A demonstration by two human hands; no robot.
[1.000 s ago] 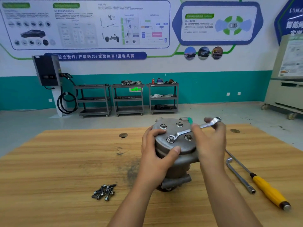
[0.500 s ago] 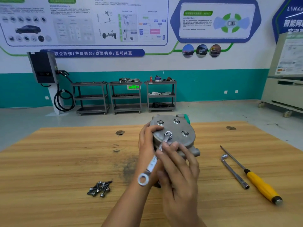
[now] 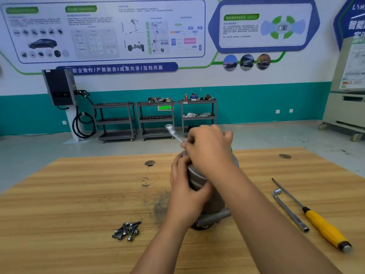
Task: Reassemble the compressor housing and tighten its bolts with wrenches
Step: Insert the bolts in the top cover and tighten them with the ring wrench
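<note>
Right hand (image 3: pixel 209 149): fingers curled round the shank of a wrench (image 3: pixel 173 132), whose free ring end is seen projecting up and to the left; the working end is hidden beneath the palm. Left hand (image 3: pixel 184 186): wrapped round the side of the compressor housing (image 3: pixel 196 176), by which it is steadied. Compressor housing: stood upright near the middle of the bench (image 3: pixel 79 194), its top cover masked by the right hand, so the bolt heads cannot be counted. Loose bolts (image 3: pixel 127 231): heaped on the bench to the left of the housing, apart from it. L-shaped socket wrench (image 3: pixel 290 210) and yellow-handled screwdriver (image 3: pixel 324 226): laid side by side at the right, untouched. Step judged in hand: a cover bolt being tightened with the wrench. Next move, as judged: the wrench is to be swung through an arc or reseated on the bolt head, the housing being held against turning; whether more bolts are to be fitted cannot be told
</note>
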